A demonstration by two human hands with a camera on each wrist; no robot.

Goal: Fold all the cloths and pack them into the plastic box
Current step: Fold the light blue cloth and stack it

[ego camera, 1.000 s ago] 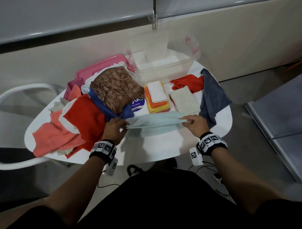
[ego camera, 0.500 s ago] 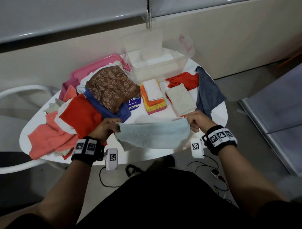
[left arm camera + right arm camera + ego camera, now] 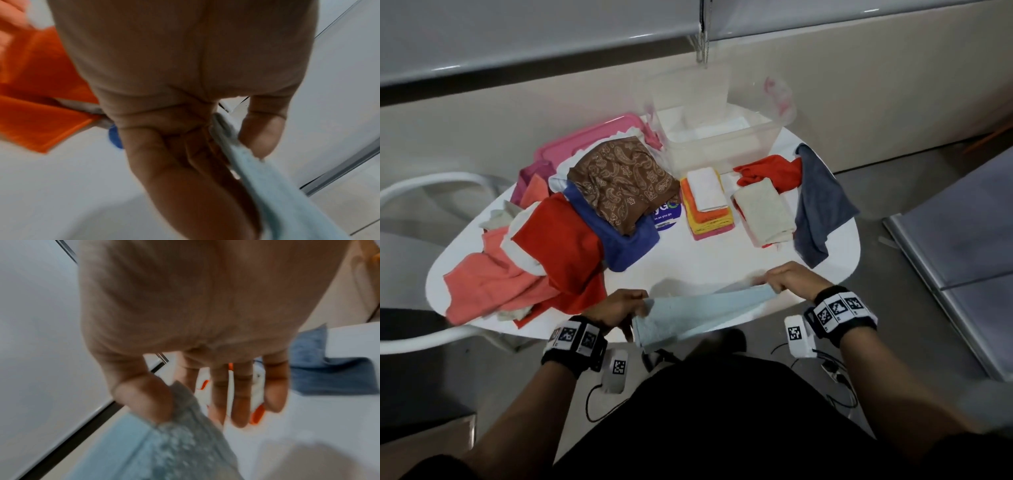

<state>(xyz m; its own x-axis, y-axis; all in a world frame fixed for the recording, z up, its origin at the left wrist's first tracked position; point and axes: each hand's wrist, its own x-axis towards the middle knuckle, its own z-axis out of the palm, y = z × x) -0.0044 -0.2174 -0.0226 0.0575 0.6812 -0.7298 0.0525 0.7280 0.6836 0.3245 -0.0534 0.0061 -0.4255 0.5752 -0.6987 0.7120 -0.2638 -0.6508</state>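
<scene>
A pale blue cloth (image 3: 698,313) hangs stretched between my two hands at the near edge of the white table (image 3: 722,263). My left hand (image 3: 625,308) pinches its left end, thumb against fingers (image 3: 261,134) on the blue cloth (image 3: 273,186). My right hand (image 3: 787,279) pinches the right end, the thumb pressing the blue cloth (image 3: 180,434). The clear plastic box (image 3: 719,137) stands open at the table's far side. A stack of folded cloths (image 3: 707,205) and a folded cream cloth (image 3: 763,210) lie in front of it.
A heap of unfolded cloths, red (image 3: 561,246), salmon (image 3: 493,284), blue (image 3: 619,240) and brown paisley (image 3: 623,185), covers the table's left. A pink lid (image 3: 585,140) lies behind it. A grey-blue cloth (image 3: 822,205) and a red cloth (image 3: 774,171) lie at the right. A white chair (image 3: 421,192) stands left.
Both hands have pulled the pale blue cloth off the tabletop toward me, to the table's near edge. It hung as a wider sheet half a second ago and is a narrower band now.
</scene>
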